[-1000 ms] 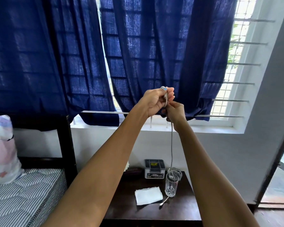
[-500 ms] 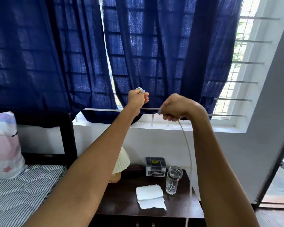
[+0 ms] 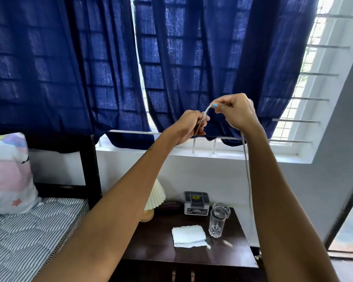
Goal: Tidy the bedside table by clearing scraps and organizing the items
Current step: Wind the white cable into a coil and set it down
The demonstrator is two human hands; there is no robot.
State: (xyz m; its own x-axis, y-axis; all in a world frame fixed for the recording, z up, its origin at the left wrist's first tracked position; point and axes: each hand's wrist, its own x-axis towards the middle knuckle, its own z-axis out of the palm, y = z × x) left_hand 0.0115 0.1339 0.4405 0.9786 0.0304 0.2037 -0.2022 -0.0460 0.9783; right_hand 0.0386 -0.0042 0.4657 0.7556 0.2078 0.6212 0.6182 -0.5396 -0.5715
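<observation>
Both hands are raised in front of the blue curtains, winding a grey-white cable. My left hand holds a small coil of the cable in closed fingers. My right hand pinches the cable just above and right of the coil, and the loose length hangs down past my right forearm. Below, the dark wooden bedside table carries a folded white paper napkin, a clear drinking glass, a second glass piece behind it, a small grey box and a pleated cream lamp.
A bed with a striped mattress and a pastel pillow stands left of the table, with a dark headboard post between. A barred window sill runs behind. A doorway lies to the right.
My hands, stretched apart along the cable half a second ago, have come together again; the right hand rose above the left, laying another turn on the coil. The view tilted slightly.
</observation>
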